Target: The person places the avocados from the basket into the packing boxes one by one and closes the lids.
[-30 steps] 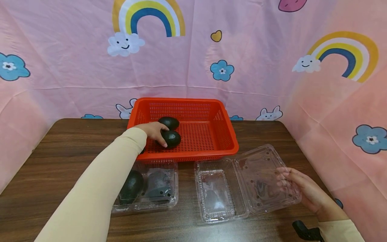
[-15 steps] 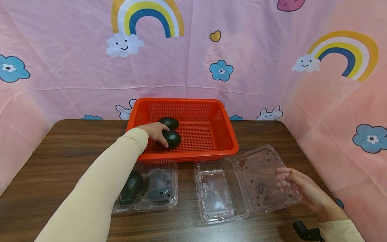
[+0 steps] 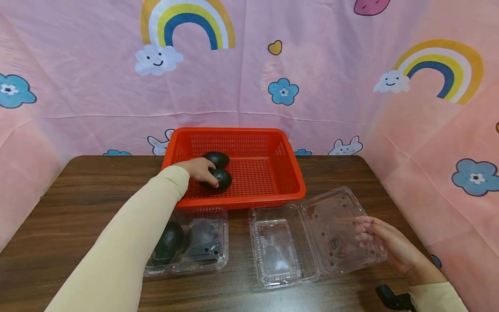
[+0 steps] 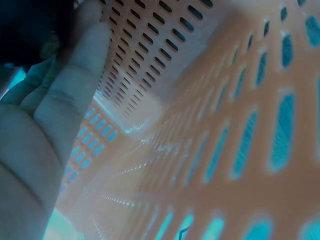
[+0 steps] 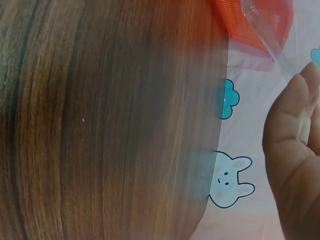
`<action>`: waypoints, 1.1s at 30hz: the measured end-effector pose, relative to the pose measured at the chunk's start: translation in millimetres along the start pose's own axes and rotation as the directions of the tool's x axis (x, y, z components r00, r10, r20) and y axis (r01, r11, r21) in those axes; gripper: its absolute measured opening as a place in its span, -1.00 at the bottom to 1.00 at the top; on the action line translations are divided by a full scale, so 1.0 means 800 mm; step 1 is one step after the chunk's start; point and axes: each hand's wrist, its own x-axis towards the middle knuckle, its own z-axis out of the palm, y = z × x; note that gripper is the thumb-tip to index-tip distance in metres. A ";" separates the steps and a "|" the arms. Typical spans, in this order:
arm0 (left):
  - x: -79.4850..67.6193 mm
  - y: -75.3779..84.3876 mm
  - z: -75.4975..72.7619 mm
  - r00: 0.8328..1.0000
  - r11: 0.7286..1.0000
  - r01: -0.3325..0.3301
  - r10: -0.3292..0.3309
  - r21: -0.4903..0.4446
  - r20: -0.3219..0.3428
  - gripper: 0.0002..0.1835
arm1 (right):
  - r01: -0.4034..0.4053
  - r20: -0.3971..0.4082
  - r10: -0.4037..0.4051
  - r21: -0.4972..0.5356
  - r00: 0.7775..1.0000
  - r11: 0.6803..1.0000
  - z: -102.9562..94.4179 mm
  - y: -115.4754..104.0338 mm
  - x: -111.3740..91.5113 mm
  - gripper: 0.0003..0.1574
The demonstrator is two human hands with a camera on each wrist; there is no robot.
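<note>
Inside the red plastic basket (image 3: pixel 273 173), my left hand (image 3: pixel 198 169) grips a dark green avocado (image 3: pixel 224 179), thumb along its near side. Just behind it lies a second avocado (image 3: pixel 216 159). In the left wrist view the held avocado (image 4: pixel 30 30) is a dark shape against the fingers (image 4: pixel 75 85). Over on the right, my right hand (image 3: pixel 393 247) holds the clear lid (image 3: pixel 331 229) of an open plastic clamshell box (image 3: pixel 278 249) by its outer edge. The box's base holds nothing. In the right wrist view, curled fingers (image 5: pixel 287 125) meet a clear plastic edge (image 5: pixel 262 32).
In front of the basket, left of the open box, stands another clear clamshell (image 3: pixel 222 255) with avocados (image 3: pixel 170 240) in it, partly hidden by my left sleeve (image 3: pixel 121 238). A pink patterned cloth (image 3: pixel 249 78) rises behind and beside the brown wooden table (image 3: pixel 101 182).
My left thumb and fingers have shifted slightly further over the near avocado. The right hand and lid stay in place; the head view drifts slightly.
</note>
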 end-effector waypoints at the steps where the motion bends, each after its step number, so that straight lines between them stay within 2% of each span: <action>1: 0.000 0.000 0.000 1.000 1.000 -0.004 0.004 -0.001 -0.005 -0.30 | 0.001 0.005 -0.001 0.003 1.000 1.000 0.000 0.000 0.000 -0.55; 6: 0.000 0.001 -0.001 1.000 1.000 -0.021 0.020 -0.022 -0.022 -0.29 | 0.016 0.048 -0.018 0.040 0.999 0.999 0.000 0.000 -0.001 -0.54; 17: -0.001 0.005 -0.009 0.998 0.995 -0.052 0.048 -0.083 -0.045 -0.18 | 0.006 0.035 -0.008 0.074 0.999 0.997 0.001 -0.001 -0.002 -0.56; 28: -0.016 0.013 -0.023 0.990 0.986 -0.078 0.060 -0.146 -0.125 -0.21 | 0.037 0.053 -0.039 0.035 0.998 0.999 0.003 -0.004 -0.005 -0.58; 33: -0.022 0.015 -0.028 0.984 0.981 -0.104 0.077 -0.165 -0.160 -0.25 | 0.010 0.012 -0.010 -0.010 1.000 1.000 0.004 -0.006 -0.007 -0.59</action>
